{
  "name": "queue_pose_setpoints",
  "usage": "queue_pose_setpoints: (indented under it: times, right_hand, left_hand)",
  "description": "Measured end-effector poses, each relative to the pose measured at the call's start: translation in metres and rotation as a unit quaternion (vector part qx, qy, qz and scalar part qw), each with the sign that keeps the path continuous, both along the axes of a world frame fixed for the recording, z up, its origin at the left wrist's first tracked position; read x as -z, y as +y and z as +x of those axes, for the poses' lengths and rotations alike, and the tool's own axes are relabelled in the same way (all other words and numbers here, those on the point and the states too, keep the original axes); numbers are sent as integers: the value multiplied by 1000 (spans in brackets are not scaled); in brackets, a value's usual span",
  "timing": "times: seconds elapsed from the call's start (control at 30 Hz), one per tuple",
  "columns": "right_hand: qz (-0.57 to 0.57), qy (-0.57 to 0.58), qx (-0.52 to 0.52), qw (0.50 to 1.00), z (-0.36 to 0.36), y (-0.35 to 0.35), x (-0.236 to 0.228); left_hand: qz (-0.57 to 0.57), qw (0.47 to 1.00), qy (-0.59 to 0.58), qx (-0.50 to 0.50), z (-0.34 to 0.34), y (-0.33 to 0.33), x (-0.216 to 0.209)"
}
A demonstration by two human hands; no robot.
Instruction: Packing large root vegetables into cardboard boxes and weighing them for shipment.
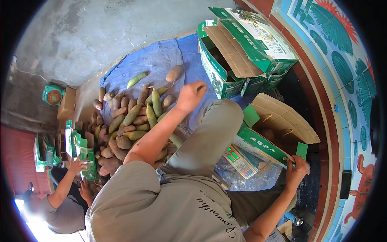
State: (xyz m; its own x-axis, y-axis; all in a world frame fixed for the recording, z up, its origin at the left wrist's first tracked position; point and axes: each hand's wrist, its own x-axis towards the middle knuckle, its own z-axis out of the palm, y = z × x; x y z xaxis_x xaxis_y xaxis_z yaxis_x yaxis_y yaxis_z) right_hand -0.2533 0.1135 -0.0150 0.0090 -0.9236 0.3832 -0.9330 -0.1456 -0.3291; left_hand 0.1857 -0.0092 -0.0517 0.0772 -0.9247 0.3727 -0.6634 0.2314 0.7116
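My left hand is raised over the blue tarp, its fingers curled in, and nothing shows in it. Below and left of it spreads a pile of long green radishes and brownish-purple roots that look like sweet potatoes. At the right, my right hand is closed on the near corner of an open green-and-white carton. Its brown flap stands up, and some dark roundish roots show dimly inside. The carton rests on or against a digital scale with a lit green display.
More green-and-white cartons stand open at the back right. The blue tarp covers the floor by the grey wall. At the far left another person reaches toward smaller cartons. A green fan sits near a brown box.
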Motion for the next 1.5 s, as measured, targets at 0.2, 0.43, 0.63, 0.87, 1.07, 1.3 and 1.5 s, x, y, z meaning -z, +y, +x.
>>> queue_pose_setpoints:
  times: [0.2,0.43,0.63,0.87,1.07,1.3,1.5]
  right_hand:
    - [16,16,7,1000,1,-1,-1]
    - [21,32,12,999,4,0,1]
    - [27,43,7,999,0,-1,5]
    - [25,72,15,997,-1,-4,8]
    - [44,72,15,996,-3,-5,9]
    - [59,67,16,996,-3,-8,10]
    - [65,70,14,995,-2,-9,10]
  left_hand:
    - [347,916,-191,-55,69,76,133]
    - [568,780,-263,3,99,168,214]
    - [501,793,-337,80,67,169,214]
    - [458,734,-426,263,44,155,239]
    - [453,674,-496,306,43,160,250]
    - [398,679,-529,318,42,167,271]
    - [415,666,-536,312,41,166,283]
